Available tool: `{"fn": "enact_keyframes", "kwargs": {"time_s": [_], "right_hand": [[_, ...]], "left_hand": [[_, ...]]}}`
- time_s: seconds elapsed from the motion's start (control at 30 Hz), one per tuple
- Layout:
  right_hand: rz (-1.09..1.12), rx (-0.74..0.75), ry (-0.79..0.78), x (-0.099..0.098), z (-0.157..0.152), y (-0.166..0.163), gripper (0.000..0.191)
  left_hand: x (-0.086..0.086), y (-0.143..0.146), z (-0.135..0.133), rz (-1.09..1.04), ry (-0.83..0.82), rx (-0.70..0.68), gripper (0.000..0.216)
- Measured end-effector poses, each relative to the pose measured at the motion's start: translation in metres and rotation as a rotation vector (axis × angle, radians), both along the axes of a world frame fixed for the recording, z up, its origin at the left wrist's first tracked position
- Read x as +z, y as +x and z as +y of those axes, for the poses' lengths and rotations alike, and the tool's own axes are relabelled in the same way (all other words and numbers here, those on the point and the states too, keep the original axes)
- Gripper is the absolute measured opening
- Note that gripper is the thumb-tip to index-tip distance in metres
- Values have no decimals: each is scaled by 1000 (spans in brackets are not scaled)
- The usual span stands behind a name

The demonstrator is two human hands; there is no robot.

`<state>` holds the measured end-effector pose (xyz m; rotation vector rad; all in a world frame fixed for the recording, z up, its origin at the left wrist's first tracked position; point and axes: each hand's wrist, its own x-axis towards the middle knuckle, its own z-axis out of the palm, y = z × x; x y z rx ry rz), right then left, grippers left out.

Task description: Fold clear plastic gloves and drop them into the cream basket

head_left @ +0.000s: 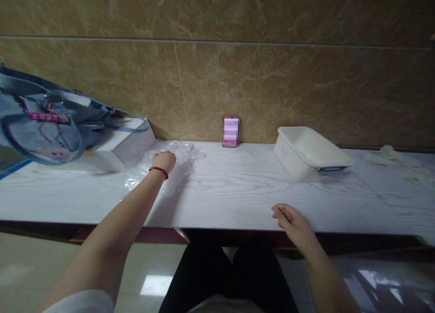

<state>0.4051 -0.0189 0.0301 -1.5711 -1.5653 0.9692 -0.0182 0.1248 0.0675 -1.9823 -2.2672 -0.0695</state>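
Observation:
My left hand (pixel 164 161) reaches forward across the white wood-grain table (pixel 238 186) and its fingers are curled down into a clear crumpled plastic bag (pixel 183 154); a red bead bracelet circles the wrist. My right hand (pixel 292 222) rests near the table's front edge with fingers loosely bent and nothing in it. What the left fingers grip beyond the plastic is hidden.
A blue denim bag (pixel 44 122) lies at the far left over a white box (pixel 125 143). A small pink card (pixel 231 131) leans on the marbled wall. An overturned white plastic tub (pixel 309 152) sits at right, pale cloth (pixel 390 154) beyond.

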Motion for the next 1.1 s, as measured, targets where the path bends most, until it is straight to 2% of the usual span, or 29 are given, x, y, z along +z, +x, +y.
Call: {"fn": "enact_keyframes", "kwargs": {"time_s": [0.17,0.23,0.3,0.4,0.53,0.63,0.67,0.77,0.8,0.87,0.9,0.97,1.1], "right_hand": [[4,-1,52,-8,-11,-3,25],[5,-3,65,-9,-14,-5,25],[19,-6,53,-10,-18,-7,25],[35,-15,30,-13,-23,-9,26],[43,-11,34,-15,-27,-7,24],[64,-4,38,-14,-26,-5,26],[79,-5,38,-14,-25,-5,27],[196,-22,14,-9,-20,-14,29],[269,-25,-3,-7,-18,-20,30],[455,-6,-61,-1,-11,-35,31],[564,7,-107,2,-7,-44,32],[750,60,-234,7,2,-60,35],[1054,176,-548,12,28,-75,45]], "left_hand": [[-5,11,-5,-102,48,-106,39],[-9,20,-6,-102,82,-141,34],[-14,29,-5,-115,85,-142,26],[-14,33,-2,-151,76,-100,26],[2,26,3,-191,64,-20,29],[29,32,-1,-249,123,2,29],[40,39,-6,-325,181,-13,26],[72,74,-28,-740,213,-238,13],[80,88,-37,-963,176,-304,12],[89,114,-55,-1486,-12,-389,15],[90,125,-63,-1686,-150,-425,15],[86,140,-73,-1970,-318,-447,16],[58,153,-72,-2194,-389,-363,16]]}}
